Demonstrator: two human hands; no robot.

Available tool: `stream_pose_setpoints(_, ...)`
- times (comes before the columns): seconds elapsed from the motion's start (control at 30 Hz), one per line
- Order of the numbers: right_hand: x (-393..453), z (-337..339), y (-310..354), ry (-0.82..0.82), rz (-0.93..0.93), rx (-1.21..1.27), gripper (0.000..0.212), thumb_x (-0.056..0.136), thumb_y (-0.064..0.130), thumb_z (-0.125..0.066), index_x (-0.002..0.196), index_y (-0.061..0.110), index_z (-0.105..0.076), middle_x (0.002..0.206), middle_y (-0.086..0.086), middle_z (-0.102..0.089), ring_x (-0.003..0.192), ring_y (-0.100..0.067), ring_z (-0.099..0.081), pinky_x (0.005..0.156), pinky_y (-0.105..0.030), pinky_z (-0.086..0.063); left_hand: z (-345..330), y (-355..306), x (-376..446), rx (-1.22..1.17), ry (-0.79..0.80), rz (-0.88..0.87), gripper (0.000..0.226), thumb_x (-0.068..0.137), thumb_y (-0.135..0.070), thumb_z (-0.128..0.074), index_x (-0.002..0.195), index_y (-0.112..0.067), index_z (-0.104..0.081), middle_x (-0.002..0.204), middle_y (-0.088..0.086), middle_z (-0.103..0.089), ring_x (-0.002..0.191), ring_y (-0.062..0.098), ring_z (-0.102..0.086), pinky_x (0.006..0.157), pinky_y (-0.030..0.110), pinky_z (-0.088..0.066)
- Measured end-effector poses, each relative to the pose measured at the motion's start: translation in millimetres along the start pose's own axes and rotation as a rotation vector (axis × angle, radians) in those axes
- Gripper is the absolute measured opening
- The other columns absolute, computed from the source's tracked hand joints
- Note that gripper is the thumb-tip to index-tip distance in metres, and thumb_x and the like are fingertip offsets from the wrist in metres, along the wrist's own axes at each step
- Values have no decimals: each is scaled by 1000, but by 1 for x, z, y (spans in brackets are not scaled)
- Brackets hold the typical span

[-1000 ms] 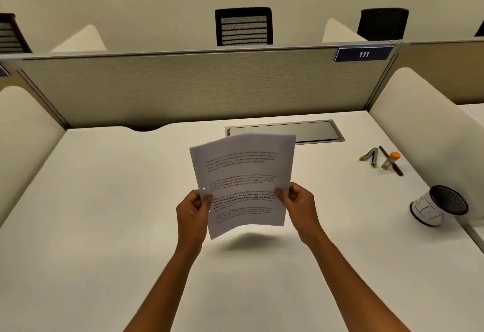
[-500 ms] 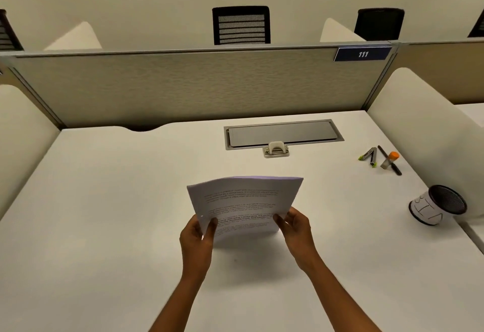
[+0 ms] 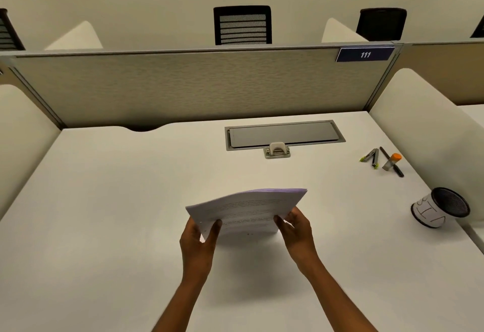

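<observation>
A thin stack of printed paper sheets (image 3: 246,211) stands on its lower edge on the white desk (image 3: 104,213), tilted away from me. My left hand (image 3: 199,242) pinches the stack's left edge, thumb on the printed side. My right hand (image 3: 296,232) holds the right edge the same way. The sheets' top edges line up closely, bowed slightly upward.
A small hole punch (image 3: 277,149) sits beyond the paper, in front of a grey cable hatch (image 3: 284,135). Highlighters (image 3: 372,157), a pen and a glue stick (image 3: 392,161) lie at the right. A mesh pen cup (image 3: 440,208) lies tipped near the right divider. Partition panels enclose the desk.
Both hands have lowered the paper from an upright reading position down to the desk and tilted it flatter. The hole punch, hidden behind the sheets before, now shows.
</observation>
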State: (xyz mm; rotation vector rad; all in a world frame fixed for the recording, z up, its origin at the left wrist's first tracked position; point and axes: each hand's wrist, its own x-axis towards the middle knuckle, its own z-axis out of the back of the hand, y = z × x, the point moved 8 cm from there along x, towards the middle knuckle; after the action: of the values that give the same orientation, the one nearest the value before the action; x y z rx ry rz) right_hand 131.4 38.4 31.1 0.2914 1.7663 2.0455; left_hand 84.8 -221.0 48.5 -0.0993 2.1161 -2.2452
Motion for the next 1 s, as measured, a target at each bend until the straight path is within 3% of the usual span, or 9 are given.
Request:
stream_pose_setpoints(0.07,1,-2,2,-9,4,-17,17,95,19,-60,103,34,-66,101,13,-71,97,-6,-66,85,-25,-52,-2,0,1,15,2,0,14,88,-23,-68,98,-33,-65,96,-9,-72,92,15,-67,81,40,-56)
stream_pose_setpoints(0.2,2,-1,8,-42,19,-38,27,95,15,-59,96,41,-64,96,17,-71,89,-2,-67,81,-19,-55,-4,-7,3,25,-9,-11,14,91,-22,-65,99,-34,-65,96,-11,-72,92,14,-68,76,28,-56)
stream_pose_setpoints(0.4,-1,6,8,-64,52,-57,18,94,21,-62,107,33,-62,105,15,-69,99,-5,-64,84,-19,-51,-4,-12,2,2,6,-30,33,83,-23,-75,112,-31,-60,106,-13,-68,102,8,-64,83,23,-53)
stream_pose_setpoints(0.53,-1,8,6,-95,33,-85,17,93,25,-63,106,35,-59,103,17,-67,99,-2,-62,84,-18,-48,-7,-10,4,0,16,-29,18,87,-21,-70,103,-24,-64,96,-7,-70,94,15,-67,79,30,-55)
stream_pose_setpoints(0.6,1,7,6,-100,10,-84,14,94,23,-62,108,25,-64,101,13,-69,96,-5,-64,82,-21,-52,-8,-12,5,-3,15,-32,13,90,-18,-65,103,-23,-66,96,-7,-72,95,13,-68,77,20,-54)
stream_pose_setpoints(0.73,2,6,11,-114,16,-75,18,94,18,-61,110,24,-66,101,14,-70,93,-2,-65,68,-7,-50,-7,-16,8,10,-6,-46,16,93,-22,-60,109,-23,-64,100,-10,-71,96,10,-67,74,13,-54)
stream_pose_setpoints(0.93,-1,8,4,-118,-20,-42,26,94,15,-60,119,21,-60,111,5,-68,100,-15,-65,80,-19,-50,-11,-11,6,45,36,-66,27,93,-16,-61,120,-23,-59,107,-18,-68,103,6,-64,74,14,-53)
stream_pose_setpoints(1.0,-2,6,3,-113,-32,-41,25,95,16,-60,119,22,-59,109,5,-68,99,-16,-65,77,-17,-50,-13,-8,6,54,46,-55,26,95,-14,-59,118,-25,-60,105,-20,-68,100,5,-64,73,15,-53)
